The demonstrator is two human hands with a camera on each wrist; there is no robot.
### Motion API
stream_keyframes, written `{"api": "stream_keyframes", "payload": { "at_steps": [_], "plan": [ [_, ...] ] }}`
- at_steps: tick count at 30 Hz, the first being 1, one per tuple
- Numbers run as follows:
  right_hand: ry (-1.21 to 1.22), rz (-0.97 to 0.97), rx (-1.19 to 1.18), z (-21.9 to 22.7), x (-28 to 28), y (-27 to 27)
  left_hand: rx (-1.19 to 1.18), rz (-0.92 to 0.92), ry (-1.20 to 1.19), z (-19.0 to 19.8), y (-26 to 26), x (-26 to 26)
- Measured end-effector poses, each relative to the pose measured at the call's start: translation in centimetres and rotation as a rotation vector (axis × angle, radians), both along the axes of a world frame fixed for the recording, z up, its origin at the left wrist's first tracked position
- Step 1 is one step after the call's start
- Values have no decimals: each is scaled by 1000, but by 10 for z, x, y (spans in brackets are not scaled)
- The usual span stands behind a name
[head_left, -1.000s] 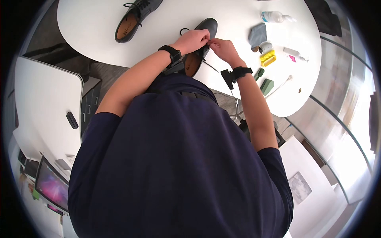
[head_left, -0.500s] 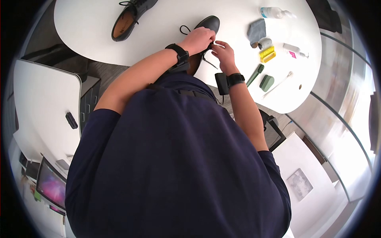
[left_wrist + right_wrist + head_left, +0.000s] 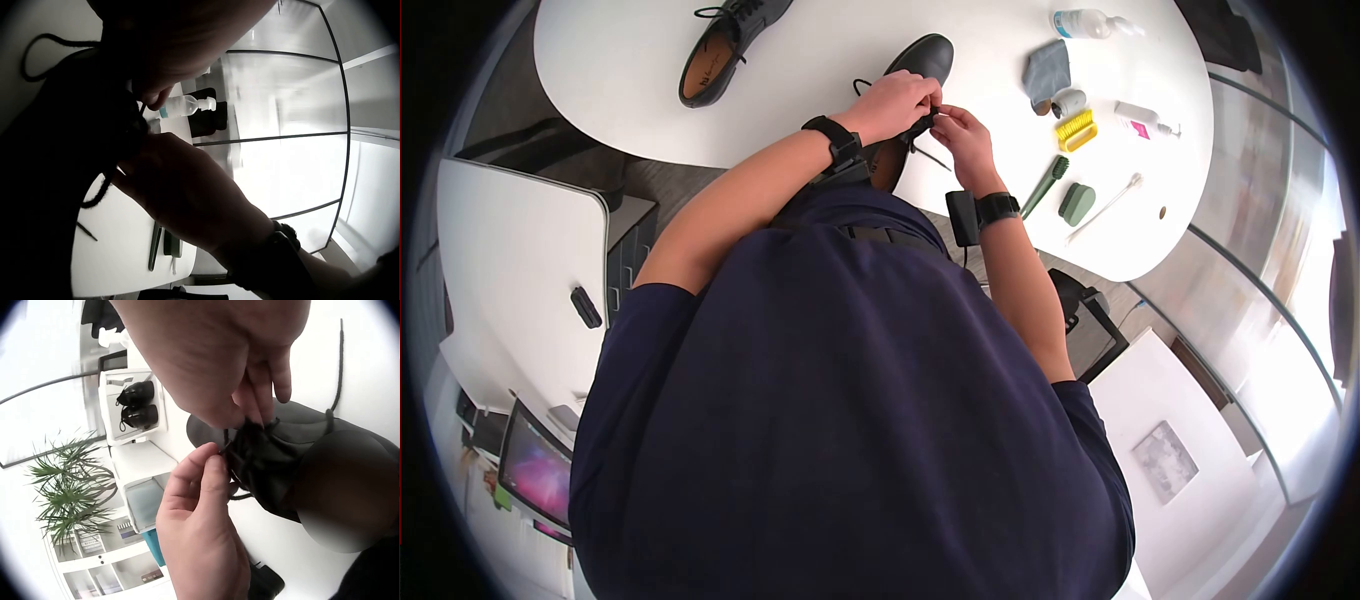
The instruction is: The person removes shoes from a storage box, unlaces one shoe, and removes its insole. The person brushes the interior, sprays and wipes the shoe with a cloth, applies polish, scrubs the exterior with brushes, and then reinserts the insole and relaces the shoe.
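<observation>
A black lace-up shoe (image 3: 925,60) stands on the white table (image 3: 820,60), its toe pointing away from me and its brown insole partly covered. My left hand (image 3: 898,104) bends over the lacing; its thumb and index finger pinch the lace (image 3: 222,452) in the right wrist view. From the other side my right hand (image 3: 968,142) meets it, fingertips gathered at the dark lacing (image 3: 250,447) and pinching the lace there. One lace end (image 3: 340,362) trails loose on the table. The left wrist view shows my right hand (image 3: 187,181) in shadow, close below the left fingertips.
The matching shoe (image 3: 725,55) stands further left. To the right lie a grey cloth (image 3: 1048,75), a yellow brush (image 3: 1077,131), a green brush (image 3: 1050,180), a green block (image 3: 1077,203), a long swab-like stick (image 3: 1105,210) and bottles (image 3: 1090,24).
My right hand drew back from the left and its fingers spread; now those fingers close together at the lacing again. The left hand stays over the shoe. The table things only shift slightly in view.
</observation>
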State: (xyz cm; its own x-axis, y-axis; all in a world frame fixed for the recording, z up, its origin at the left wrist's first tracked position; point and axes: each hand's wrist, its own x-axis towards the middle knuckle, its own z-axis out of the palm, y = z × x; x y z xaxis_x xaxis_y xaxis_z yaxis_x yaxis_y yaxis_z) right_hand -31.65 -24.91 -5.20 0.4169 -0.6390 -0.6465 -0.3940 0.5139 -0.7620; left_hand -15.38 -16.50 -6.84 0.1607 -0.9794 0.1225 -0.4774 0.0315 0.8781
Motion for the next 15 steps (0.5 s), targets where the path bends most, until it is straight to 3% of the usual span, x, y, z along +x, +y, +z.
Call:
{"api": "stream_keyframes", "payload": {
  "at_steps": [15],
  "plan": [
    [150,69,-196,13,6,18,-9,14,-45,15,16,3]
  ]
}}
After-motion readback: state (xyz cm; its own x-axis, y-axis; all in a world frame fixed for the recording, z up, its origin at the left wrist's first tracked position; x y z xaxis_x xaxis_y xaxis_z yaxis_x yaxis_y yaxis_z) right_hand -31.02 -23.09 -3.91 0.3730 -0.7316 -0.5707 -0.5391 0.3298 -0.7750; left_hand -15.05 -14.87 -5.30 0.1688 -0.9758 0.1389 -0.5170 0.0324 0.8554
